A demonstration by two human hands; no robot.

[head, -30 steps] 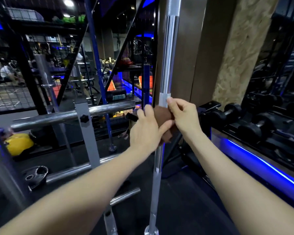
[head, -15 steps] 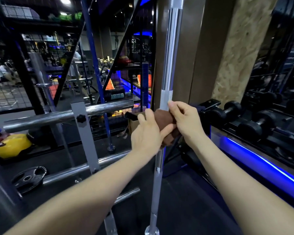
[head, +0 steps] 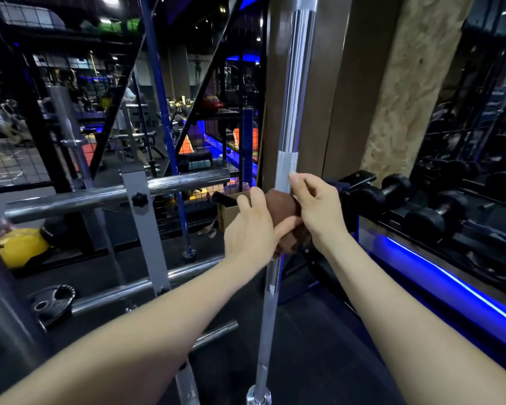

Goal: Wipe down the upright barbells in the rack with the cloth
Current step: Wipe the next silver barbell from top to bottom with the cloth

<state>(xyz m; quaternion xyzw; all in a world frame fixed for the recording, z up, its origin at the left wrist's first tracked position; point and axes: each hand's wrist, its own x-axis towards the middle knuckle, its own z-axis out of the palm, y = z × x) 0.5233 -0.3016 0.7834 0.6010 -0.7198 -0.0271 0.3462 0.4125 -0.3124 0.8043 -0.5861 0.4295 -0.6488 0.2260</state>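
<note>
Gripping the brown cloth [head: 281,207] around the upright barbell [head: 294,92], your two hands sit close together, touching at the cloth. Your left hand [head: 250,229] curls round the cloth from the left, thumb pressed across its near face. Your right hand [head: 317,207] holds the cloth's right side, index finger stretched up so its tip touches the knurled band just above.

Change over the last second: the cloth and both hands sit slightly higher relative to the knurled band, and your right fingertip now reaches a little farther onto the knurling. The shift is small; some of it may be head movement, since the background drifts too. Grip shape looks the same in all three views.

Meaning for the task: judging from this, you're mid-stroke, working upward on the shaft. The long smooth section above the knurl looks unreached, and so does the shaft below the cloth down to the collar near the floor. Whether those parts are already clean, can't tell.

Barbell stands upright, centre of view, foot at the near bottom edge. Horizontal rack bars [head: 111,194] lie to the left, dumbbells [head: 433,211] on the right, a yellow kettlebell [head: 21,247] far left on the floor.
</note>
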